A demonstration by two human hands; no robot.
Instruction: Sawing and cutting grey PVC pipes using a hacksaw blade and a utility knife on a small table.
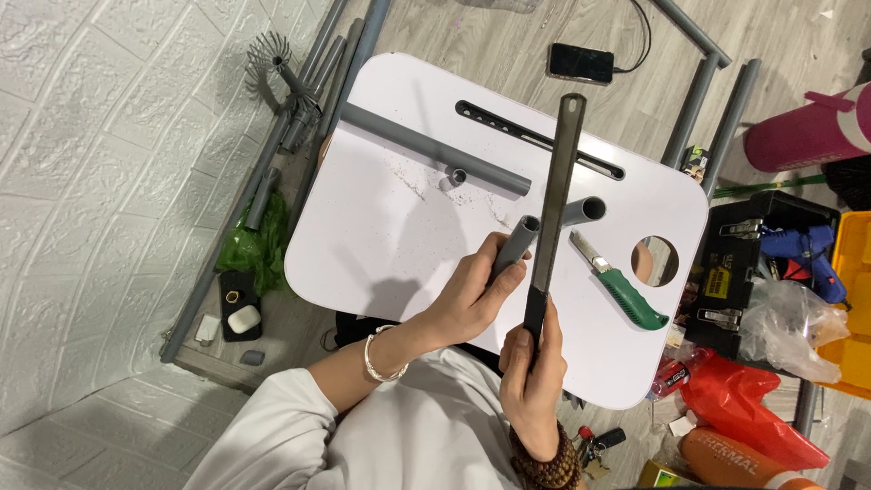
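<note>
Here's the white bench, a small rounded tray-top filling the middle of the view, set low over the wooden floor so everything sits within arm's reach of the person above it. It has a long slot along its far edge and a round hole at the right, and fine pale dust is scattered over the middle.

Across the far half lies a long grey pipe with a side socket, flat and diagonal, parked clear of the hands. More grey tubes lie bundled on the floor at the far left against the white wall.

Now the long dark file: the right hand is clenched round its near end, fingers wrapped tight, blade pointing away and running right alongside the open mouth of the short grey pipe. That angle lays the flat of the file against the pipe's cut rim.

The left hand, a bracelet on the wrist, grips that short pipe from below, fingers closed round the lower part, cut end raised toward the file, just above the bench's near middle. Held up like that, the rim is steady and in plain sight.

Just right of it, another short grey stub rests on the bench, and nearer still a green-handled knife lies flat, blade pointing far-left, handy to the right hand. Far off on the floor, a dark phone sits on its cable.
</note>
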